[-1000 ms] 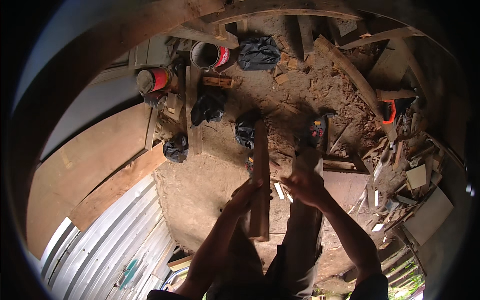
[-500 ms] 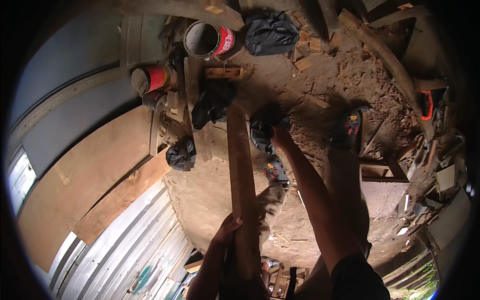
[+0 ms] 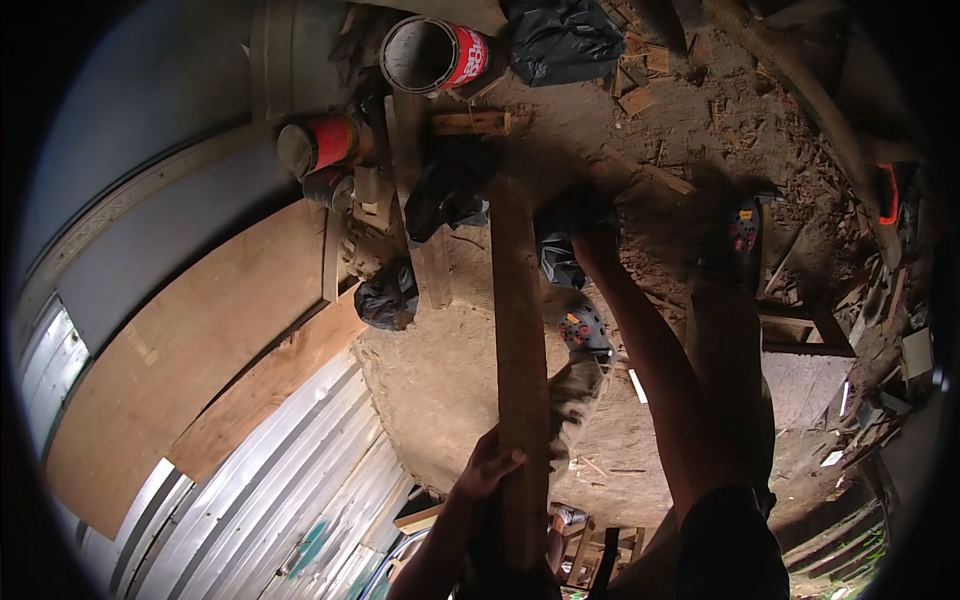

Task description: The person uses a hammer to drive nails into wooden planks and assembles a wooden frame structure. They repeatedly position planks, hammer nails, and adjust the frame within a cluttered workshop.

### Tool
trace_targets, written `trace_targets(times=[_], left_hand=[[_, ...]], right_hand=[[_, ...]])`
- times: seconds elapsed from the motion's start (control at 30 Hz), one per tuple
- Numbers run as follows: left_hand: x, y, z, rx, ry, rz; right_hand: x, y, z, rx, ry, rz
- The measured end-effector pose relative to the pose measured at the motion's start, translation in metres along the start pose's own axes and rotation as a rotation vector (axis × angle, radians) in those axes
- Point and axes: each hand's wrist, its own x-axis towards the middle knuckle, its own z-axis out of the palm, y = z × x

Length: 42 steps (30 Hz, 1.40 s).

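Note:
A long wooden plank (image 3: 522,340) runs lengthwise up the middle, its lower end close to my body. My left hand (image 3: 487,465) grips its left side near that end, thumb laid over the face. My right arm stretches past the plank's right side. At the far end, my right hand (image 3: 592,245) touches or overlaps a black plastic bag (image 3: 560,263); deep shadow hides its fingers. Another black plastic bag (image 3: 440,195) lies left of the plank's far end. My foot in a dark clog (image 3: 585,330) stands right of the plank, below the right-hand bag.
Red-labelled buckets (image 3: 470,58) (image 3: 330,140) stand at the far left. A small black bag (image 3: 387,295) lies near a leaning plywood sheet (image 3: 200,350) and corrugated metal (image 3: 280,480). Wood scraps litter the right side, around a wooden frame (image 3: 830,330). An orange-handled tool (image 3: 889,195) lies far right.
The view has shifted, so the surroundings sit farther right and slightly higher. My left hand keeps its hold on the plank; my right hand stays by the black bag, now in darker shadow.

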Motion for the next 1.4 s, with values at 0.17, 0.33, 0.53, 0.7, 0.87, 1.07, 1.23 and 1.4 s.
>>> trace_targets(times=[0.17,0.33,0.53,0.7,0.87,1.07,1.23,1.4], left_hand=[[0.006,0.018,0.017,0.167,-0.04,0.05],[0.018,-0.002,0.031,0.218,-0.123,0.124],[-0.026,0.037,0.076,0.159,-0.274,0.13],[-0.127,0.126,0.14,0.013,-0.444,0.144],[-0.205,0.23,0.22,-0.191,-0.63,0.39],[-0.266,0.345,0.33,-0.274,-0.475,0.685],[-0.281,0.393,0.373,-0.404,-0.386,0.737],[-0.253,0.432,0.374,-0.732,-0.308,0.567]], right_hand=[[-0.015,0.011,-0.015,0.089,0.05,-0.061],[-0.067,0.05,-0.074,0.146,0.176,0.044],[-0.188,0.037,-0.307,1.213,-0.018,0.17],[-0.319,-0.015,-0.501,1.401,0.108,0.1],[-0.419,-0.057,-0.602,1.345,0.478,0.015],[-0.464,-0.15,-0.74,0.57,0.662,0.016],[-0.452,-0.201,-0.844,0.298,0.817,-0.272],[-0.416,-0.208,-0.891,0.17,0.845,-0.242]])
